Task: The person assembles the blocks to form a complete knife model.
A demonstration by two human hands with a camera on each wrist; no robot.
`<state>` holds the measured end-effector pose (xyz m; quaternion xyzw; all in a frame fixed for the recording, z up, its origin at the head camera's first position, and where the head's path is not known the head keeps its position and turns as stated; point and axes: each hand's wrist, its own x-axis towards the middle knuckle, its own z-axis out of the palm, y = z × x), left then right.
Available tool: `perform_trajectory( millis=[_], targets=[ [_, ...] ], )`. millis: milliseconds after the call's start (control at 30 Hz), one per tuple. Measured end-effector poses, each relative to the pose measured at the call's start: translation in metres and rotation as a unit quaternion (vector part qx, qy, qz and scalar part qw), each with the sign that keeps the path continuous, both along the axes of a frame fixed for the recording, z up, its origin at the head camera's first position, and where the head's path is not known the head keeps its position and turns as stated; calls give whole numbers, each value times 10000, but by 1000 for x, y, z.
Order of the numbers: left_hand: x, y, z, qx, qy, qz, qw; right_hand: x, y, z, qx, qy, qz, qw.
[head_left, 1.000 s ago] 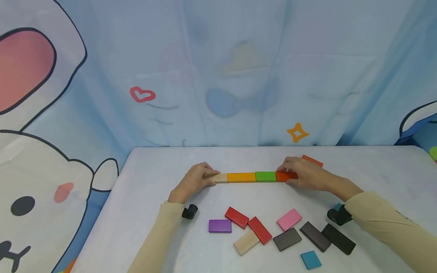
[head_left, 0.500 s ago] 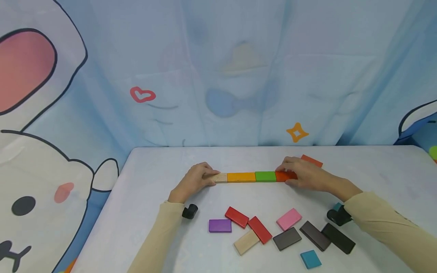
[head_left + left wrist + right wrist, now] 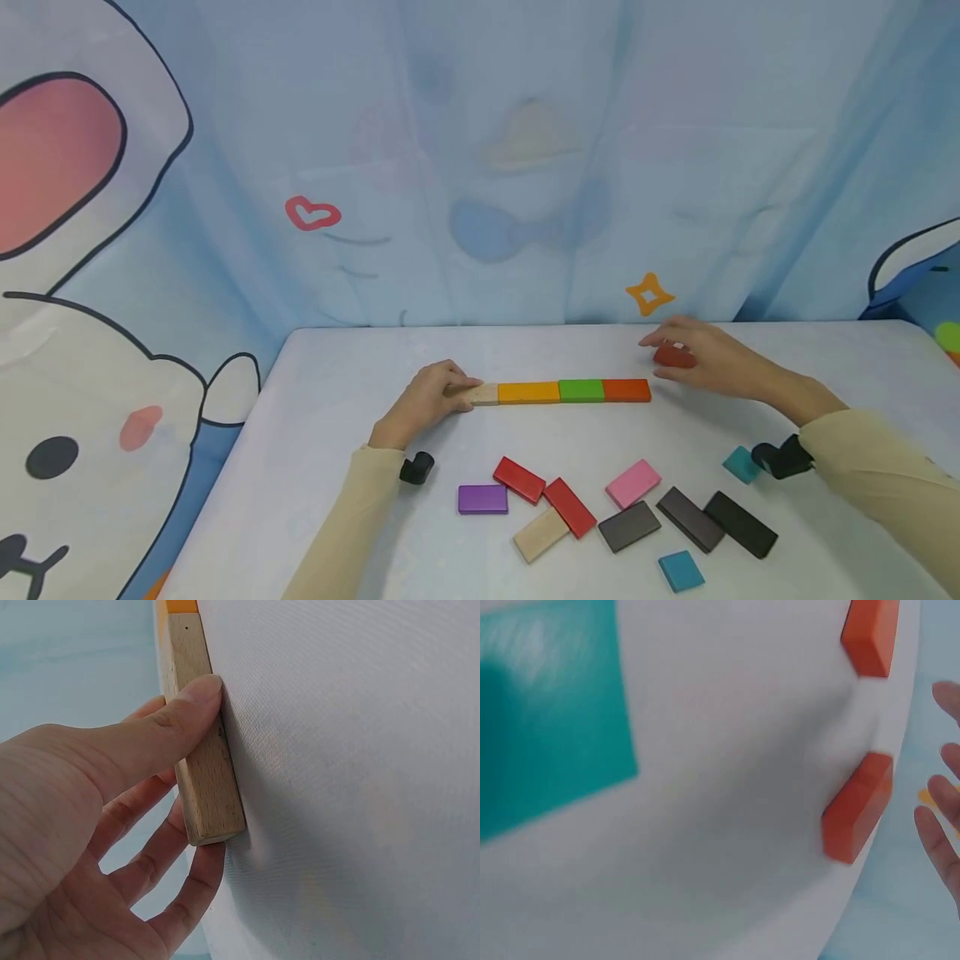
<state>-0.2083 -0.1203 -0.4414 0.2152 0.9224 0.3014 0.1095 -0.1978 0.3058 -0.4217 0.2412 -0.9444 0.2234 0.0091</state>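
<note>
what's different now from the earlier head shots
The right hand has let go of the red-orange block at the row's right end and moved right and farther from the person, to the loose red-orange block. The left hand still pinches the wooden block; the row stayed in line.

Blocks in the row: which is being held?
The plain wooden block at the left end, pinched by the left hand; no hand holds the row's three coloured blocks.
</note>
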Motion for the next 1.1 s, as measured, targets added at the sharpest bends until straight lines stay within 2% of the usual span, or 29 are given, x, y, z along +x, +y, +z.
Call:
perform_trajectory(
  millis=[267, 467, 600, 867, 1100],
  targets=[
    [-1, -1, -3, 54, 0, 32, 10000, -6, 20, -8, 50, -96, -273, 9996],
    [-2, -1, -5, 100, 131, -15, 9999, -11, 23, -17, 159, -428, -462, 9979],
    [-3, -1, -6, 138, 116, 19, 9998, -14, 22, -20, 237, -469, -532, 9972],
    [-4, -1, -6, 130, 45, 50, 9999, -17, 20, -22, 326, -451, -653, 9963],
    [-3, -1, -5, 139, 38, 51, 9999, -16, 19, -18, 376, -625, -799, 9941]
  ],
)
